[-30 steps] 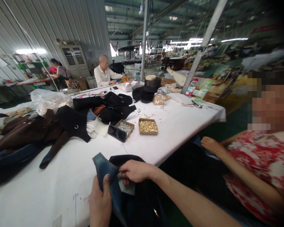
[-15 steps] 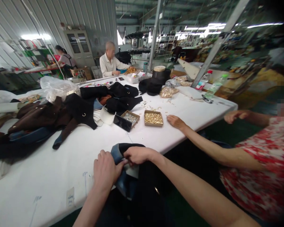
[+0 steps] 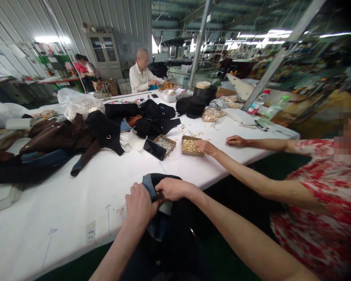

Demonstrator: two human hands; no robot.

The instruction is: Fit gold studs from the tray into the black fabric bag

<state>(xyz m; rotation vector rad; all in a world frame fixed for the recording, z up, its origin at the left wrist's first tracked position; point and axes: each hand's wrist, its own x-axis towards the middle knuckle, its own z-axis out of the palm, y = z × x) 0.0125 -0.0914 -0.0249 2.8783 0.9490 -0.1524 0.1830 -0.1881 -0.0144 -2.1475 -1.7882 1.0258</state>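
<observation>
A dark fabric piece with a blue lining hangs over the table's front edge, between my hands. My left hand grips its left side, thumb pointing toward the other hand. Closed on the upper edge is my right hand, its fingertips tucked into the fold. A pale patch shows just under the fingers, and a small shiny metal piece sits lower on the dark cloth. Whether a small part is pinched between my fingers, I cannot make out.
A co-worker's hand reaches into a box of gold-coloured metal pieces. Beside it are a box of silver pieces and a black phone. Dark garment pieces pile up at left; bottles stand at the far right corner.
The co-worker's near hand has moved left onto the gold pieces' box, and their other hand now rests on the table. My hands keep hold of the fabric, shifted slightly; the view has turned a little.
</observation>
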